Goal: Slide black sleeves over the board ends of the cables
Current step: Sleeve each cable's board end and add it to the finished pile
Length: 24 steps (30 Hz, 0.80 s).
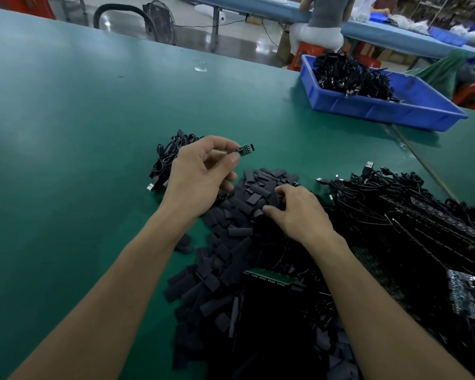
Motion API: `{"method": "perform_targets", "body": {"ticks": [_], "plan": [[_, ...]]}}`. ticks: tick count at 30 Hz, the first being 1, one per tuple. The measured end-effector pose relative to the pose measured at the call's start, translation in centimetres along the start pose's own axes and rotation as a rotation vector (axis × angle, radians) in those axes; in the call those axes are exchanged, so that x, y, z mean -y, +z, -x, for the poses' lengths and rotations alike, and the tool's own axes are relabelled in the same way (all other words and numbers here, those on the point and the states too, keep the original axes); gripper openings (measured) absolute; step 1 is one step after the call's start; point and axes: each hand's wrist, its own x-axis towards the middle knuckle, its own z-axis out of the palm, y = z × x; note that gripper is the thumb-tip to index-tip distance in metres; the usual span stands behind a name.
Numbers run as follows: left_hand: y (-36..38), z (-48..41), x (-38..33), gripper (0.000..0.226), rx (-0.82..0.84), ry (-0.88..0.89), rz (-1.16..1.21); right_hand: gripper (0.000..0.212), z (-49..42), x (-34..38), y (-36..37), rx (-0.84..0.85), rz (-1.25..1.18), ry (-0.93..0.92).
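Observation:
My left hand (200, 171) is raised above the green table and pinches the small circuit board end (246, 148) of a black cable between thumb and fingers. The board sticks out to the right, bare. Lower down, my right hand (296, 209) rests on a heap of flat black sleeves (231, 229), its fingers curled into the pile; whether a sleeve is pinched I cannot tell. A small bundle of black cables (166, 157) lies behind my left hand.
A big tangle of black cables with USB plugs (395, 209) fills the right side. A blue bin (379, 105) with more cables stands at the back right. Green board strips (272, 278) lie near me. A person sits at the far bench.

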Motion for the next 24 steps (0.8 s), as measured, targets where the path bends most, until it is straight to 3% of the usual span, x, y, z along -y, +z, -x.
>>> {"method": "perform_targets", "body": {"ticks": [7,16,21,24], "plan": [[0.1,0.2,0.3,0.007,0.006,-0.054,-0.009,0.041,-1.4,1.4,0.9,0.036,0.208,-0.182],[-0.3,0.1,0.1,0.004,-0.033,-0.058,-0.009,0.031,-0.5,2.0,1.5,-0.232,0.088,-0.241],[-0.2,0.1,0.2,0.004,-0.038,-0.062,-0.025,0.038,-0.4,2.9,1.5,-0.065,0.169,-0.254],[-0.3,0.0,0.4,0.003,-0.025,-0.066,-0.046,0.034,-0.2,3.0,1.8,-0.094,0.117,-0.275]]}}
